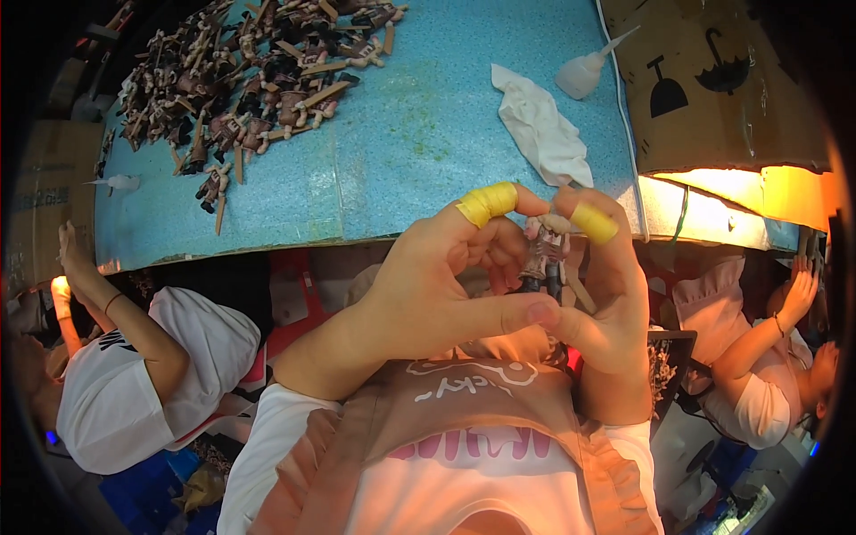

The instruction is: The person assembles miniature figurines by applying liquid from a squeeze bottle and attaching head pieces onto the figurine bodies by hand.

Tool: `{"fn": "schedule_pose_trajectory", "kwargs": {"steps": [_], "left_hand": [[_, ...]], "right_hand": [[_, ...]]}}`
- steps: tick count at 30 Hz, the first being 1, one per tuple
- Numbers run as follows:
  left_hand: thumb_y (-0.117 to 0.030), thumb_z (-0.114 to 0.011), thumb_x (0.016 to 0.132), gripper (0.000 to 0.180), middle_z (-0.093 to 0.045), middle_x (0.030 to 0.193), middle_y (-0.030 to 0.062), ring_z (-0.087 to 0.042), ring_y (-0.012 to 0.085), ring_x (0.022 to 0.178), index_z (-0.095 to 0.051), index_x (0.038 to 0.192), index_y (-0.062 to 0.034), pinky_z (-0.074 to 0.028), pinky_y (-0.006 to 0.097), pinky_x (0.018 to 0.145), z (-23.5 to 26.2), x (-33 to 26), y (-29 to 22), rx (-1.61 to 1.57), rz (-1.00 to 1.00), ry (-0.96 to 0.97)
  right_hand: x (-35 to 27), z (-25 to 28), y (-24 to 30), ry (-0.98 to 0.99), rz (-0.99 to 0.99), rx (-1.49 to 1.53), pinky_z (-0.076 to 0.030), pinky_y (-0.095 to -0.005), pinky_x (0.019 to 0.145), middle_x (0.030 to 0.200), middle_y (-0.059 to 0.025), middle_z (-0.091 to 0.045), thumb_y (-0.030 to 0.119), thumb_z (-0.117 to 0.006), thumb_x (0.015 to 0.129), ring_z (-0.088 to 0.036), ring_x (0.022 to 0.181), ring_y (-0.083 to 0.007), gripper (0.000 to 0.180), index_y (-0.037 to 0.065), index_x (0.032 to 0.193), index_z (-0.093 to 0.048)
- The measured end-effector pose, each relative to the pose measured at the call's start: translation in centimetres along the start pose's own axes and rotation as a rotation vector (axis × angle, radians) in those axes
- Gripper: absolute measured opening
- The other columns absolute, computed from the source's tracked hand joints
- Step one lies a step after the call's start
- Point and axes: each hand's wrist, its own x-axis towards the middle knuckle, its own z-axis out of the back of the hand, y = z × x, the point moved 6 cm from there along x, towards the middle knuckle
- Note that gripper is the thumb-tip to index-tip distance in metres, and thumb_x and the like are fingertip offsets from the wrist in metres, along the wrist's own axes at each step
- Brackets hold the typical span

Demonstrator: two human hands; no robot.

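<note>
Both hands pinch one small toy figure (544, 254).
Left hand (437, 294) and right hand (606, 303), yellow-taped fingertips (486, 203) closed on it, above blue table (401, 134).

Table (392, 152) is speckled light blue with a faint green smear mid-surface. Yellow tape bands on the fingers (487, 203); small figure (545, 252) pale pink and dark brown, same as the pile of figures (250, 80) at the table's far left corner. Cloth (541, 129) white, squeeze bottle (584, 71) translucent white, cardboard box (713, 80) brown with black symbols.
</note>
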Motion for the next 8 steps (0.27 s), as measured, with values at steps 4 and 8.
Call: {"fn": "schedule_pose_trajectory", "kwargs": {"steps": [4,8], "left_hand": [[-0.007,-0.075,0.068,0.057,-0.057,0.102,0.007,-0.054,0.009,0.087,-0.044,0.115,-0.0045,-0.044,0.021,0.069,0.8,-1.7,0.3,0.006,0.135,-0.042],[-0.016,-0.074,0.071,0.056,-0.053,0.084,0.0018,-0.051,0.0076,0.077,-0.043,0.117,-0.0046,-0.043,0.02,0.066,0.8,-0.8,-1.4,0.11,0.049,-0.013]], "right_hand": [[-0.1,-1.3,0.2,0.084,0.154,-0.21,-0.038,-0.0369,0.089,0.115,-0.0161,-0.041,0.017,-0.078,0.062,-0.047,0.102,-0.0262,0.062,-0.003,0.112,-0.048],[1.2,-1.6,1.2,0.099,0.2,-0.04,-0.037,-0.0397,0.092,0.116,-0.0144,-0.041,0.017,-0.076,0.064,-0.047,0.105,-0.0275,0.059,-0.001,0.112,-0.047]]}}
